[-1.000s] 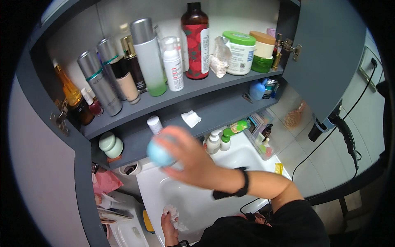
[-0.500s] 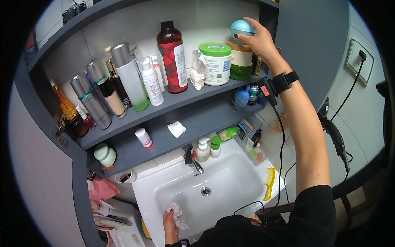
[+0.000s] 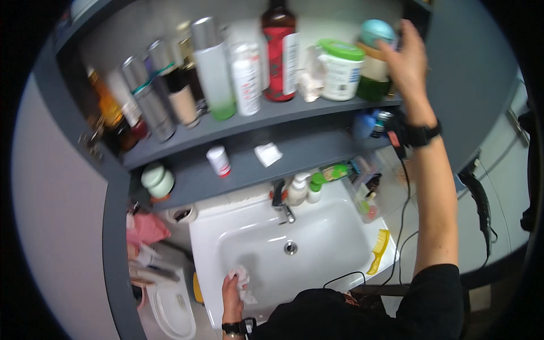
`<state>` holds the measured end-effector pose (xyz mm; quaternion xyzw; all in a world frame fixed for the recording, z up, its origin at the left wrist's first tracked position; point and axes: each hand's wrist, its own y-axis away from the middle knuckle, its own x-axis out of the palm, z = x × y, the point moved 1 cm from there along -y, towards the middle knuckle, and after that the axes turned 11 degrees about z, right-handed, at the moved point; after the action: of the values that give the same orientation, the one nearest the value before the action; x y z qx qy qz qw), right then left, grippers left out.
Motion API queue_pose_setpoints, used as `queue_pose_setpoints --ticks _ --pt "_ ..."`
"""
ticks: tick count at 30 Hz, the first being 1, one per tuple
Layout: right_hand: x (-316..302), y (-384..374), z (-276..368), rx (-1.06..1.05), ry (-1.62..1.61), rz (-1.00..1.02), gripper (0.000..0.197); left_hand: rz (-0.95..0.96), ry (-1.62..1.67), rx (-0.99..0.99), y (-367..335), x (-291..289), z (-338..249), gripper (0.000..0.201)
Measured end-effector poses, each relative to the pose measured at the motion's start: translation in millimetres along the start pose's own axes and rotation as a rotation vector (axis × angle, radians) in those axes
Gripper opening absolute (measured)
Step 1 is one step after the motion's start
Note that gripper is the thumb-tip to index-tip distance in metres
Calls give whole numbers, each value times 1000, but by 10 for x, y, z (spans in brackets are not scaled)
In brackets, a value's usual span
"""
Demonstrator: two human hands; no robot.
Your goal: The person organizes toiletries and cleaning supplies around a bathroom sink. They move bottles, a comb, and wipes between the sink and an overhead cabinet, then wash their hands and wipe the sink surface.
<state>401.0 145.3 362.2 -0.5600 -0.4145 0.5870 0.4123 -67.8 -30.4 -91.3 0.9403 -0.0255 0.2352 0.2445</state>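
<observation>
My right hand is raised at the right end of the upper shelf, slightly blurred. Its thumb and fingers are spread beside a round light-blue container, with a gap between the fingers and its side. That container rests on top of a stack: a cream-coloured jar above a green one. Whether the thumb tip still touches the blue container I cannot tell. Low over the left side of the sink, my left hand is closed on a crumpled white tissue.
Bottles line the upper shelf, among them a red-labelled brown bottle and a green-lidded tub. The lower shelf bears a small white bottle and a folded tissue. A yellow comb lies on the sink's right rim.
The view has shifted, so the shelves sit higher and further right. My right hand's fingers have opened away from the light-blue container, now on the stack. My left hand still grips the tissue.
</observation>
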Motion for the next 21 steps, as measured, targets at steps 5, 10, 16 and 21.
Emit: queue_pose_setpoints --ticks 5,10,16,21 --pt "-113 1164 1228 169 -822 345 9 34 0 14 -33 17 13 26" --pt "793 2059 2313 163 -946 764 57 56 16 -4 -12 32 -26 23" --pt "1446 2066 2794 275 -756 956 43 22 42 52 113 -170 -9 23" --pt "1402 2002 3127 254 -1158 1046 34 -65 111 15 188 -386 86 26"
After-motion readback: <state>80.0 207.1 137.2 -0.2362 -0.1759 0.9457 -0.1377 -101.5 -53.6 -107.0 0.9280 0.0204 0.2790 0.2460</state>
